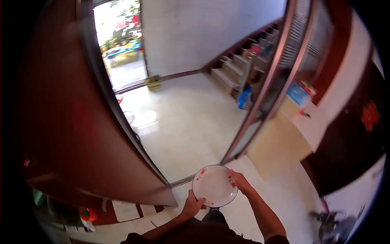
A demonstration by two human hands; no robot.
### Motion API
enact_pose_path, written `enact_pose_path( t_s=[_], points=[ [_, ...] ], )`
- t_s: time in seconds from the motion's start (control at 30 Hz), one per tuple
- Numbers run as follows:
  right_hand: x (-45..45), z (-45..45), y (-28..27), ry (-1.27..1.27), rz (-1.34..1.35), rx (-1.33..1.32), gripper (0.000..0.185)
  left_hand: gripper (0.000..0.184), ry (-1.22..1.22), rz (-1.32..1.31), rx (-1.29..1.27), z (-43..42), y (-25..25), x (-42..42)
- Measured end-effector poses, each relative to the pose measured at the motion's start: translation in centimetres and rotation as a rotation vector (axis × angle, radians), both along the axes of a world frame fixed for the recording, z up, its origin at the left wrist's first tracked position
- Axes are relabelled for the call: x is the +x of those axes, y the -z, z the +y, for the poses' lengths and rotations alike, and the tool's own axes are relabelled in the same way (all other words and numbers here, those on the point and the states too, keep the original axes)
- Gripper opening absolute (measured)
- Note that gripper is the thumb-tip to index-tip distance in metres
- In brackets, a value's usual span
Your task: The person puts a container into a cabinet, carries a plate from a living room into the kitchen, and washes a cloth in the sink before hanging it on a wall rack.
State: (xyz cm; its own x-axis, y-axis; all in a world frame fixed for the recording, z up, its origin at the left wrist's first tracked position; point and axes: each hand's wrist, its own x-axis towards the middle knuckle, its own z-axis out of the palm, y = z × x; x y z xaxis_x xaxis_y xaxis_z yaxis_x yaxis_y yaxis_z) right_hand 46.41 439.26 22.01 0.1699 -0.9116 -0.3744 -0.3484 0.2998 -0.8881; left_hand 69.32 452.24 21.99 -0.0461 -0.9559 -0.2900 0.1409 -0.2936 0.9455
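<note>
A round white plate (214, 185) with a dark rim and red flower prints is held level in front of my body. My left hand (192, 204) grips its lower left edge, thumb over the rim. On the upper right edge, my right hand (240, 181) is closed around the rim, with its fingers partly hidden beneath. A few tiny specks show on the plate's surface; what they are cannot be made out.
Just ahead lies a doorway with a floor track (183, 180), between a brown panel (69, 122) and a glass sliding door (268, 87). Beyond are stairs (227, 75), a woven basket (153, 83) and an outer doorway. A counter (310, 122) stands at right.
</note>
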Motion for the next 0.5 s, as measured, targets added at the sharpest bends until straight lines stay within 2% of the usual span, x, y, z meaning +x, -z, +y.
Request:
enact_pose_path(
  t_s=[0.1, 0.17, 0.3, 0.37, 0.47, 0.5],
  points=[
    [1.5, -8.2, 0.2, -0.152, -0.043, 0.049, 0.060, 0.039, -0.166, -0.002, 0.028, -4.9, 0.0, -1.1],
    [4.4, -12.2, -1.2, -0.241, -0.057, 0.047, 0.058, 0.041, -0.327, 0.038, 0.028, -7.2, -0.1, -1.4],
    [10.5, -20.9, -0.3, -0.513, -0.067, 0.080, 0.063, 0.046, -0.597, 0.004, -0.009, -11.8, -1.9, 0.3],
    [14.2, -23.7, 0.7, -0.572, -0.113, -0.009, 0.064, 0.047, -0.715, -0.063, -0.014, -13.9, -2.4, 0.9],
    [18.0, -26.9, 3.2, -0.723, -0.134, -0.161, 0.064, 0.050, -0.841, -0.229, 0.028, -15.6, 0.9, 2.1],
    [19.0, -27.9, 3.7, -0.780, -0.128, -0.180, 0.063, 0.051, -0.893, -0.200, 0.041, -16.6, 0.8, 2.2]
  ],
)
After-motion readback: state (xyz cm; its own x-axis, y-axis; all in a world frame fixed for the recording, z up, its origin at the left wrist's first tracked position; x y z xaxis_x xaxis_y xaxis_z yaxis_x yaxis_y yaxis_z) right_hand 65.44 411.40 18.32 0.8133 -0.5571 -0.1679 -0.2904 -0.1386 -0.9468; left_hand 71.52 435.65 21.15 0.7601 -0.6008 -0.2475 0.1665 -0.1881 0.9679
